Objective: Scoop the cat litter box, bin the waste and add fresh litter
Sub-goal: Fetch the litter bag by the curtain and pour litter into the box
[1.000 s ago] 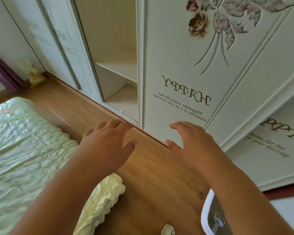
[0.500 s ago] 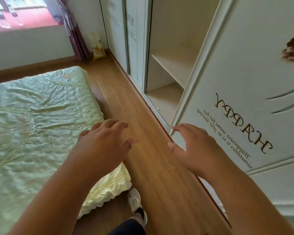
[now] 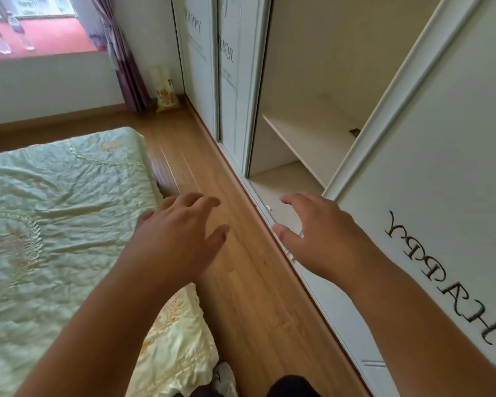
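Note:
My left hand [image 3: 178, 239] hovers over the wooden floor beside the bed, fingers apart, holding nothing. Held out near the wardrobe's bottom rail, my right hand [image 3: 318, 233] is also open and holds nothing. A yellow and white bag [image 3: 164, 93] stands on the floor at the far end, in the corner by the curtain. No litter box, scoop or bin is in view.
A bed with a pale green cover [image 3: 55, 224] fills the left. A white wardrobe [image 3: 427, 196] with one sliding door open lines the right, its shelves [image 3: 307, 136] bare. A narrow strip of wooden floor [image 3: 241, 282] runs between them. A purple curtain [image 3: 121, 61] hangs by the window.
The view has swung left from the wardrobe door along the aisle toward the window. The white box at the lower right has left the view. Both hands stay out in front, open.

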Available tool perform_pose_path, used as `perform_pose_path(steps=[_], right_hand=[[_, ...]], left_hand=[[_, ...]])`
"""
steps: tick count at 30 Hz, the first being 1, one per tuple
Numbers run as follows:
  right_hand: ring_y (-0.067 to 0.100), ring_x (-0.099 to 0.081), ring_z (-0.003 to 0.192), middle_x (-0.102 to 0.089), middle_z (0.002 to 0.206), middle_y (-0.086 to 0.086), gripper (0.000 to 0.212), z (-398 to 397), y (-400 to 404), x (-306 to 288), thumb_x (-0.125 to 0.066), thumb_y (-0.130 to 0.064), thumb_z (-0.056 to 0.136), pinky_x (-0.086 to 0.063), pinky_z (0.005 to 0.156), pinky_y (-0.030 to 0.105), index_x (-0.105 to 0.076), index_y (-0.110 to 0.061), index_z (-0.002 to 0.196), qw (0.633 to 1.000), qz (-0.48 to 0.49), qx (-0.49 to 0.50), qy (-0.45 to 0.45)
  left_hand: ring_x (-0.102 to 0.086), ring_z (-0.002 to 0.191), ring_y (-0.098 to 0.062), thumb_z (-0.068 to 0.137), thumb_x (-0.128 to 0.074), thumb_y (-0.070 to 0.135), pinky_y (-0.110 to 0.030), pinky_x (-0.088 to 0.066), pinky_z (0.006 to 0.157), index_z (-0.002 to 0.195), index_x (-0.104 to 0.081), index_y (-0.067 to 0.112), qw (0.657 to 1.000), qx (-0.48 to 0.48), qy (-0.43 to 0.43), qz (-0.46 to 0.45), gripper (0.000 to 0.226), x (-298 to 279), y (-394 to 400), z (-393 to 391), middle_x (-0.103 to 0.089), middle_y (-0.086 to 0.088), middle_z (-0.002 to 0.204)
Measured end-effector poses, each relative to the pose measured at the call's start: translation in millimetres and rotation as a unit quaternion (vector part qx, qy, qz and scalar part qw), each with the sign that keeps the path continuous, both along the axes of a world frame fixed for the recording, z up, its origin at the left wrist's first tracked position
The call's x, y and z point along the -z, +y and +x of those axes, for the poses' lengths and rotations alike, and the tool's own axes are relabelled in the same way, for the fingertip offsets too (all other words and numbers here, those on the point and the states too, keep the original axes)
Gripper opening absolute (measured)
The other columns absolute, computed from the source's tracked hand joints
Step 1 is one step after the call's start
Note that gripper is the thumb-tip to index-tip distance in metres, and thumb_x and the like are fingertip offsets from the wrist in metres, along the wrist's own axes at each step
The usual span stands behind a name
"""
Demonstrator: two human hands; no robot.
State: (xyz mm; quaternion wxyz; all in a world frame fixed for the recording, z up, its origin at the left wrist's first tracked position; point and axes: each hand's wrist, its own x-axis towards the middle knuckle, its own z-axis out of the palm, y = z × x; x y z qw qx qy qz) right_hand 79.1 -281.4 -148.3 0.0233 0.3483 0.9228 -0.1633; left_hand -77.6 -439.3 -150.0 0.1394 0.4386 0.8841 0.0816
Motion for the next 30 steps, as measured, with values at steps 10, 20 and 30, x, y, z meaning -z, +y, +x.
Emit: perform_pose_path(steps=[10, 20, 30], right_hand=[[0.015, -0.043, 0.138, -0.043, 0.154, -0.012, 0.054, -96, 84, -3, -0.05, -0.052, 0.1, -0.037, 0.111, 0.039, -0.039, -0.034, 0.15, 0.998, -0.006, -0.06, 0.033], [0.015, -0.045, 0.135, -0.045, 0.152, -0.013, 0.056, -201, 202, -6, -0.052, -0.052, 0.098, -0.042, 0.111, 0.046, -0.038, -0.035, 0.15, 0.984, -0.023, -0.169, 0.061], [0.014, -0.043, 0.139, -0.043, 0.154, -0.014, 0.057, -288, 291, -5, -0.053, -0.055, 0.097, -0.039, 0.112, 0.042, -0.038, -0.037, 0.15, 0.975, -0.02, -0.216, 0.039]], left_hand=[[-0.03, 0.149, -0.019, 0.097, -0.037, 0.066, -0.051, -0.032, 0.116, 0.151, -0.033, 0.043, 0.998, -0.059, 0.022, 0.004, 0.058, -12, 58, -71, -0.034, 0.016, 0.16], [-0.028, 0.149, -0.016, 0.098, -0.039, 0.064, -0.048, -0.03, 0.115, 0.151, -0.033, 0.042, 0.988, -0.146, 0.049, 0.013, 0.058, -29, 161, -135, -0.033, 0.017, 0.159], [-0.027, 0.148, -0.016, 0.098, -0.038, 0.064, -0.047, -0.029, 0.115, 0.151, -0.033, 0.042, 0.977, -0.209, 0.035, 0.019, 0.057, -23, 235, -202, -0.033, 0.017, 0.158]])
